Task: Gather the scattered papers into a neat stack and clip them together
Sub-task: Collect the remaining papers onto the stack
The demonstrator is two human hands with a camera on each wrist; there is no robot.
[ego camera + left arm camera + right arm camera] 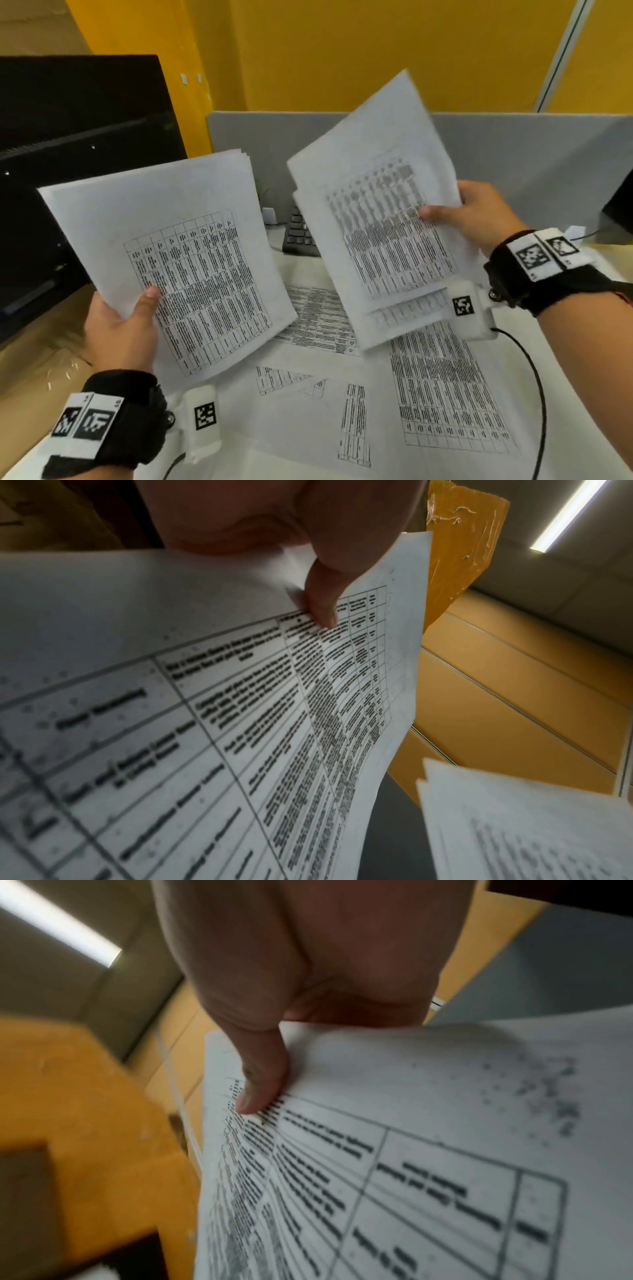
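A black monitor (68,164) stands at far left, beside a yellow wall (342,51). The left hand (120,329) holds a bundle of printed sheets (164,246) raised above the bench (41,346), thumb (322,607) pressed on the top page, fingers closed around the bundle's lower left edge from beneath. Between the two raised bundles, loose papers (315,404) lie scattered and overlapping on the bench, printed tables facing up; a dark keyboard (299,234) sits behind them against a grey partition (513,154). The right hand (479,212) holds a second bundle (376,212), tilted and motion-blurred, its sheets uneven at the lower edge; the thumb (257,1085) pinches the top sheet, the fingers hidden behind. The two bundles are apart. A black cable (537,387) trails from the right wrist.
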